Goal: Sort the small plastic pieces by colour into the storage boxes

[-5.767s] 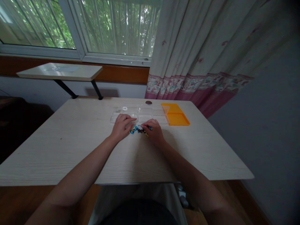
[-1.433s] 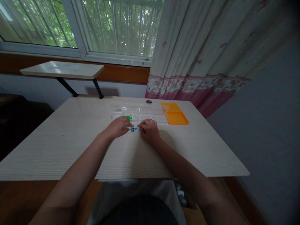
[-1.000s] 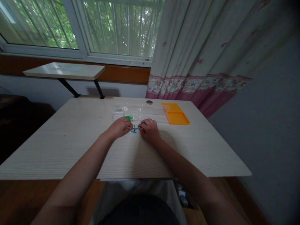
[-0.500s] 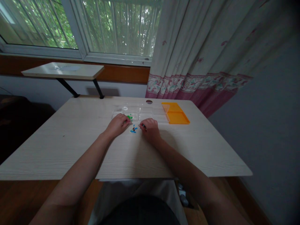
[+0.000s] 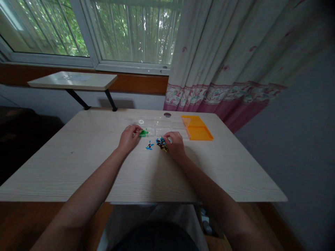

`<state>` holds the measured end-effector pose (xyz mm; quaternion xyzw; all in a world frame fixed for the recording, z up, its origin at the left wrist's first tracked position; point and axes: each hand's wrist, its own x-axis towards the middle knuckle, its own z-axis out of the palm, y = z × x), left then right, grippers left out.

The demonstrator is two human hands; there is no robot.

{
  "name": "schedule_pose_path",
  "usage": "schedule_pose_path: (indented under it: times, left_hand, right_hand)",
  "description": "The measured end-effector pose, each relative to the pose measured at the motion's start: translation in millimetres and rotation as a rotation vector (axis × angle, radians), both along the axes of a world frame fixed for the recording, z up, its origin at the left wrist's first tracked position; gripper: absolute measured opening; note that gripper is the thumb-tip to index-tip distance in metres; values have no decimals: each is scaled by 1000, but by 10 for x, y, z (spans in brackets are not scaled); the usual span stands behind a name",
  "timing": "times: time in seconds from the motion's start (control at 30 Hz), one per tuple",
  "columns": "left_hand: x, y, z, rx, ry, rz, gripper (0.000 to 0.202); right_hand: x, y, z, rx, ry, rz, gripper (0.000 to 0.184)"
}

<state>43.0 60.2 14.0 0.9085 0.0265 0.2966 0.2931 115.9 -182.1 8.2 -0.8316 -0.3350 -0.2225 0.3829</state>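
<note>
My left hand (image 5: 128, 138) is at the front left of a clear plastic compartment box (image 5: 163, 130). Its fingertips are pinched together beside small green pieces (image 5: 143, 132), which lie in the box's front left compartment. Whatever is between those fingers is too small to make out. At the right edge of a mixed pile of tiny blue, black and yellow pieces (image 5: 161, 144) is my right hand (image 5: 176, 143), fingers curled and closed at the pile. What they grip is hidden. A smaller group of blue and brown pieces (image 5: 149, 145) lies on the table between the hands.
An orange tray-like lid (image 5: 200, 132) lies flat at the box's right end. The pale wooden table (image 5: 78, 164) has a round hole cover (image 5: 167, 114) near its back edge. A raised shelf (image 5: 74, 81) stands at the back left, and a curtain (image 5: 209, 59) hangs behind.
My right hand has shifted right, uncovering the mixed pile. My left hand has drawn slightly left and back from the green pieces, so more of them show. The view has shifted a little.
</note>
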Motion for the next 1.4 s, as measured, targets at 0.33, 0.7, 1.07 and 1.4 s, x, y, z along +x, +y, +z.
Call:
schedule_pose_path:
  times: [0.33, 0.7, 1.07, 1.4]
  left_hand:
    - [36, -39, 30, 75, -20, 5, 23]
    - [-167, -483, 211, 223, -52, -353, 26]
    - [-177, -538, 113, 124, -106, -301, 23]
    - [-148, -444, 103, 98, -60, -245, 24]
  right_hand:
    - [-45, 48, 16, 14, 43, 30, 13]
    - [-206, 99, 126, 208, 346, 168, 24]
    - [-265, 132, 132, 247, 521, 304, 35]
    - [-108, 16, 156, -9, 209, 224, 23]
